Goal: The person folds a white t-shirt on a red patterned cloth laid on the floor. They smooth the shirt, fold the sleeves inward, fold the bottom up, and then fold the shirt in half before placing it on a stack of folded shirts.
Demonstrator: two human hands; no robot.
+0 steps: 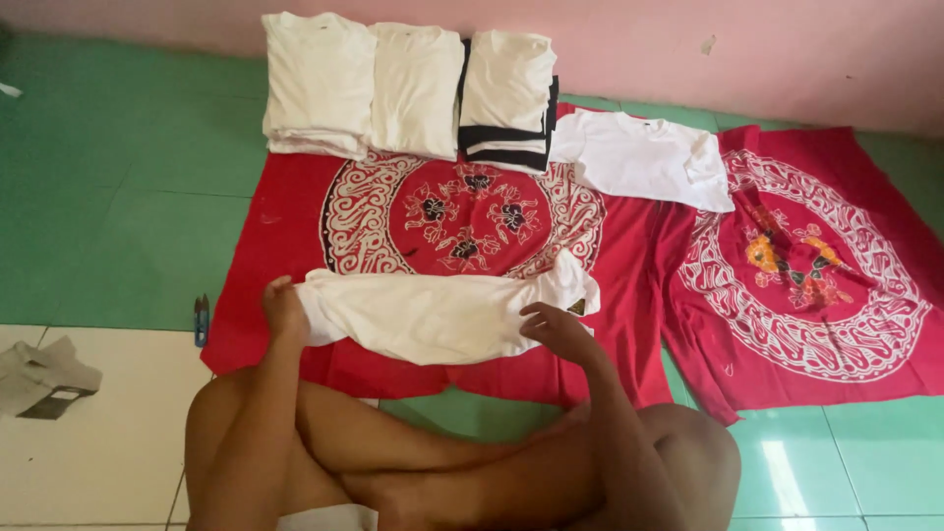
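Currently left hand (285, 310) and right hand (559, 329) fingers pinch opposite ends of a half-folded white T-shirt (433, 315), small dark tag (577, 307) at its right corner. Shirt lies on red batik cloth (285, 226) on floor; folded white stacks (320, 84) behind.

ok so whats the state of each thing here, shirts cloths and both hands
white shirt: half folded, lying crosswise on the red cloth, held at both ends
left hand: gripping the shirt's left end
right hand: resting on its right end
folded stacks: three, side by side
spread white shirt: flat, unfolded
red cloth: spread flat
second red cloth: spread, bunched at centre
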